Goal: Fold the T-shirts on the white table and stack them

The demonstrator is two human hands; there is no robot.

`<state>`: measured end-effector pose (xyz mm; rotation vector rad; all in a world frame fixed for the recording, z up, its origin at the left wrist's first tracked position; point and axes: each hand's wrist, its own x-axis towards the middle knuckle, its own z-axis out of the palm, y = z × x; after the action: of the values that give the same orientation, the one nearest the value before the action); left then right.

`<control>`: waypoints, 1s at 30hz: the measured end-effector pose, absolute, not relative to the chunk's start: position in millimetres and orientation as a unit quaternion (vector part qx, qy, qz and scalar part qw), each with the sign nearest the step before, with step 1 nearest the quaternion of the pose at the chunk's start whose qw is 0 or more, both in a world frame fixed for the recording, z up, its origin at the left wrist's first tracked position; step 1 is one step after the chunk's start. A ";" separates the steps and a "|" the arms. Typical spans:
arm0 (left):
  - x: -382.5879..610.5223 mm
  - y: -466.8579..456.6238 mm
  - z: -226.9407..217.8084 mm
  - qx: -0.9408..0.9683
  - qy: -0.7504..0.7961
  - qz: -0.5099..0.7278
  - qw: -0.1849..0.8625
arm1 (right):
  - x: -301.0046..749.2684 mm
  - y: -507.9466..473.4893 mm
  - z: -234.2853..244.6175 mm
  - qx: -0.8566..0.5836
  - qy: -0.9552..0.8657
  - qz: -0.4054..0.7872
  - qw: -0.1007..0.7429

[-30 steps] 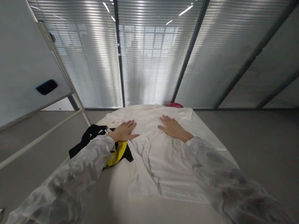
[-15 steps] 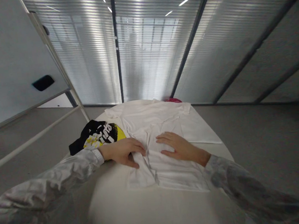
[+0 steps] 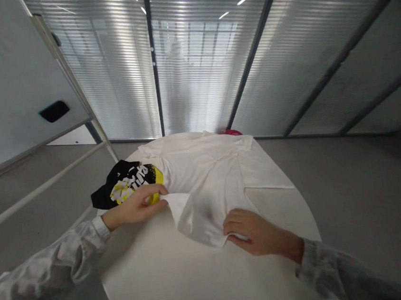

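A white T-shirt point(image 3: 203, 178) lies spread over the white table point(image 3: 186, 285), its sleeves toward the far edge and its hem toward me. My left hand point(image 3: 141, 204) pinches the hem's left corner, which is pulled outward and slightly raised. Fingers and thumb of my right hand point(image 3: 248, 231) are closed on the near right part of the hem. Beside my left hand is a bunched black garment point(image 3: 126, 179) with yellow and white print; the hand covers part of its near side.
White cloth point(image 3: 265, 169) lies under the shirt's right side. Something red point(image 3: 232, 132) shows at the table's far edge. A white-framed board point(image 3: 17, 83) stands at the left, and a glass partition with blinds point(image 3: 192, 74) rises behind the table.
Both hands were lying over the wrinkled lower shirt. My left hand has moved left and my right hand nearer to me, each now gripping the hem, and the fabric is smoother.
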<state>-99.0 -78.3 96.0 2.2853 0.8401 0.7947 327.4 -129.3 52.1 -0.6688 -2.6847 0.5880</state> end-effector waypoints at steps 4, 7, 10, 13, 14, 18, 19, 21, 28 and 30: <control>-110.9 -80.9 104.6 0.861 0.323 0.303 0.250 | 330.4 -127.9 60.4 -0.261 -0.911 0.230 0.222; -112.0 -87.6 106.0 0.908 0.259 0.241 0.225 | 328.7 -128.4 63.9 -0.252 -0.914 0.234 0.213; -109.2 -96.6 99.0 0.928 0.240 0.152 0.241 | 324.0 -130.1 63.1 -0.222 -0.934 0.224 0.167; -105.6 -103.6 91.6 0.933 0.222 0.105 0.263 | 320.0 -130.7 61.5 -0.200 -0.946 0.218 0.135; -104.3 -105.4 90.6 0.934 0.211 0.100 0.270 | 319.3 -130.7 61.5 -0.196 -0.947 0.216 0.133; -99.1 -112.3 93.7 0.923 0.191 0.108 0.315 | 319.1 -130.8 64.7 -0.197 -0.949 0.211 0.124; -97.9 -114.2 95.5 0.916 0.189 0.111 0.335 | 319.3 -131.2 66.4 -0.198 -0.950 0.210 0.121; -95.7 -117.7 99.5 0.901 0.183 0.112 0.376 | 319.4 -132.6 71.1 -0.196 -0.950 0.211 0.122; -95.1 -127.9 112.6 0.862 0.153 0.096 0.473 | 320.8 -144.7 91.2 -0.204 -0.932 0.246 0.170; -96.1 -130.8 113.4 0.852 0.144 0.071 0.499 | 321.8 -149.4 91.4 -0.214 -0.929 0.256 0.159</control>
<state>-96.1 -130.8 113.4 2.0606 0.3477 0.1716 321.8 -149.4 91.4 -0.6103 -2.6562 0.7306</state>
